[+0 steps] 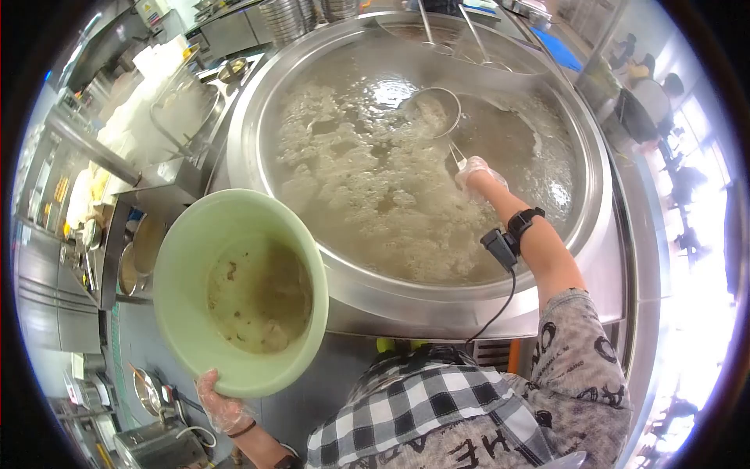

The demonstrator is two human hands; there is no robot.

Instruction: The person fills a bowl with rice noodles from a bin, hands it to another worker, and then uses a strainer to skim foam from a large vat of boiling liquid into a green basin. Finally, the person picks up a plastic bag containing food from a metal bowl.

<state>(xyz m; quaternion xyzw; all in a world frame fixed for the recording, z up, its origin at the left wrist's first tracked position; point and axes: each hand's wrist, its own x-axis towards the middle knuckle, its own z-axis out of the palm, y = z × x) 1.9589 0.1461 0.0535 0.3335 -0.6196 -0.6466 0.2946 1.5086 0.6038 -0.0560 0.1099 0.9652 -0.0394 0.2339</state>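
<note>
My right hand (478,170), in a clear plastic glove, is closed round the handle of a round skimmer (431,113). The skimmer's head lies at the surface of cloudy liquid (344,211) with pale foam, inside a very large steel pot (248,133). At the lower left, my left hand (220,405), also gloved, grips the near rim of a light green plastic tub (181,273). The tub is tilted towards me beside the pot, with murky liquid and dark bits (262,305) at its bottom.
Two long-handled utensils (473,35) rest at the pot's far side, behind a steel divider. Steaming cookware (187,102) stands on the left counter. Stacked metal bowls (287,16) are at the back. Below left sits a metal box (160,445) near a small pan.
</note>
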